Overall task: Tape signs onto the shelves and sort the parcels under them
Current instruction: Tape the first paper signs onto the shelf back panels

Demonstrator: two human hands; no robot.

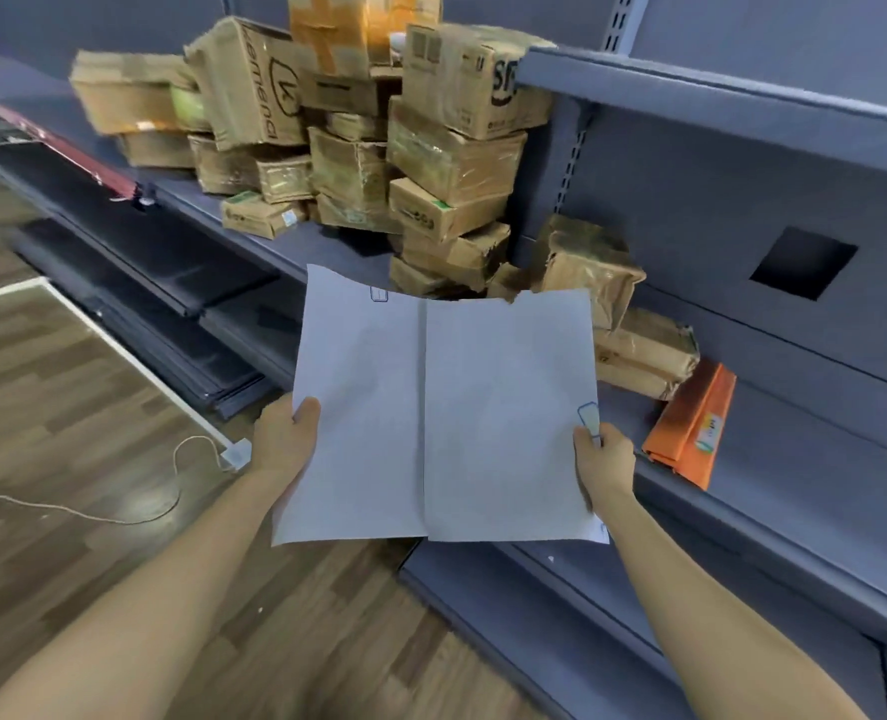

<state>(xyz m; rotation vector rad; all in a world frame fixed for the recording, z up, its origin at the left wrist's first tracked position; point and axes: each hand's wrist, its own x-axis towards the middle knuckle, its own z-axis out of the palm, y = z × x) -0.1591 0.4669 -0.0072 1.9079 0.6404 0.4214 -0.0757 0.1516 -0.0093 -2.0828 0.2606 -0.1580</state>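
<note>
I hold a white paper sheet (446, 413) flat in front of me, over the edge of a grey metal shelf (774, 459). It has a crease down its middle and small blue-outlined marks near its edges. My left hand (288, 439) grips its left edge with the thumb on top. At the right edge, my right hand (602, 459) pinches it beside one blue mark. Behind the sheet, several brown cardboard parcels (431, 148) lie heaped on the shelf. An orange parcel (691, 426) leans on the shelf to the right.
An upper grey shelf (717, 96) juts out at the right, with a square hole (802, 262) in the back panel below it. Loose dark shelf boards (171, 283) lie on the wooden floor at the left. A white cable and plug (233, 454) trail across the floor.
</note>
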